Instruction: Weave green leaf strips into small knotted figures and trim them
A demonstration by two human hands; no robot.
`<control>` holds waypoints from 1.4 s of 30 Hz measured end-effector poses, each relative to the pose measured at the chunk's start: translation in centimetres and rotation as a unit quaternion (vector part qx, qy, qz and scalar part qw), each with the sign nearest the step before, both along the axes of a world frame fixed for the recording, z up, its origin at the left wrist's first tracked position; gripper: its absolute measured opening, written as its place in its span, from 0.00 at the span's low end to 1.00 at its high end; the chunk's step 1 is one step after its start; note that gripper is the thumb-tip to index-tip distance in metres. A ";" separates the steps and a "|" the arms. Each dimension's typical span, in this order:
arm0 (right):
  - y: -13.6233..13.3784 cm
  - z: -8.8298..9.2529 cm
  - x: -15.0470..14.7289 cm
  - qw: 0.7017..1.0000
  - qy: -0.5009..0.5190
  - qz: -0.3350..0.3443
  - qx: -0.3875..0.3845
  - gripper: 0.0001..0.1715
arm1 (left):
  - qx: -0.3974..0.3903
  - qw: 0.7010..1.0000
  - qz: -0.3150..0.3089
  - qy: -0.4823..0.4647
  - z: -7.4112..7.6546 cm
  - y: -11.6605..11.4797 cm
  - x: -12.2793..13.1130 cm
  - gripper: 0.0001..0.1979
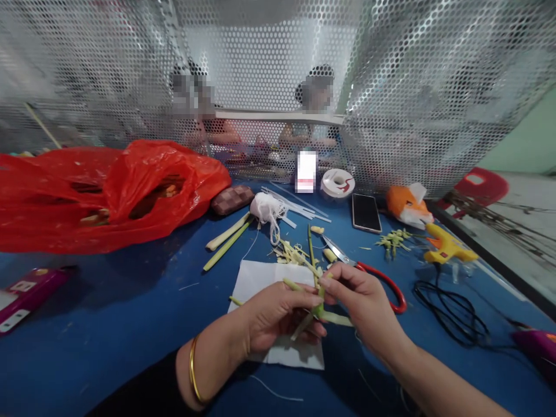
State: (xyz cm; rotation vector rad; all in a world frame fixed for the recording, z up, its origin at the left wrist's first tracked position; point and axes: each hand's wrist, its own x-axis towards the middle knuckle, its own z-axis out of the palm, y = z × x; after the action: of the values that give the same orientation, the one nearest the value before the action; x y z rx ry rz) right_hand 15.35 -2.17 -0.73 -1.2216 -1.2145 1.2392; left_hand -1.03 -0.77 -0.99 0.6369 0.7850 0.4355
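Note:
Between my hands is a small piece of pale green plant strips [319, 310], with several strip ends sticking out. My left hand [282, 313], a gold bangle at its wrist, grips it between thumb and fingers. The thumb and index finger of my right hand [358, 292] pinch a strip near its top. Under my hands lies a white sheet [256, 281]. Scissors [341, 250] with red handles lie just beyond my right hand, partly hidden by it. Yellowish plant scraps [291, 252] lie by the sheet's far edge, and two green stalks [226, 246] are farther left.
A red plastic bag [174, 168] fills the left back, beside a checked pouch [232, 200]. White thread [267, 207], a ribbon roll [337, 184] and a phone [366, 212] stand farther back. At right are a yellow glue gun [449, 246] and its black cable. People sit behind a perforated screen.

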 end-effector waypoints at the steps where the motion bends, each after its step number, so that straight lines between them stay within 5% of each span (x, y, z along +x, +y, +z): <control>1: 0.0 0.1 0.0 1.000 0.004 0.008 -0.003 0.15 | -0.005 1.000 -0.011 0.001 0.0 0.0 -0.1 0.14; 9: -0.1 0.3 0.4 0.996 -0.080 0.002 0.035 0.12 | 0.001 0.998 -0.042 0.043 0.2 -0.6 0.1 0.10; 21: -0.7 0.0 -0.4 0.998 -0.064 0.016 0.012 0.11 | 0.050 0.989 -0.121 0.065 0.0 -0.8 0.0 0.11; 34: 0.8 0.5 0.6 0.989 0.054 0.099 -0.100 0.19 | 0.056 0.997 -0.018 0.052 0.3 -0.5 0.1 0.22; 42: 0.6 -0.2 0.5 0.995 0.051 0.043 -0.075 0.17 | 0.021 0.999 0.015 0.026 0.0 -0.3 0.5 0.21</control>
State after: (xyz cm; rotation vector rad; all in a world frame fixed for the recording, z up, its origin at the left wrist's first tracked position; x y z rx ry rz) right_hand 15.81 -1.60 -0.92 -1.2077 -1.1252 1.4609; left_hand -0.57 -1.11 -1.01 0.6776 0.8381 0.4650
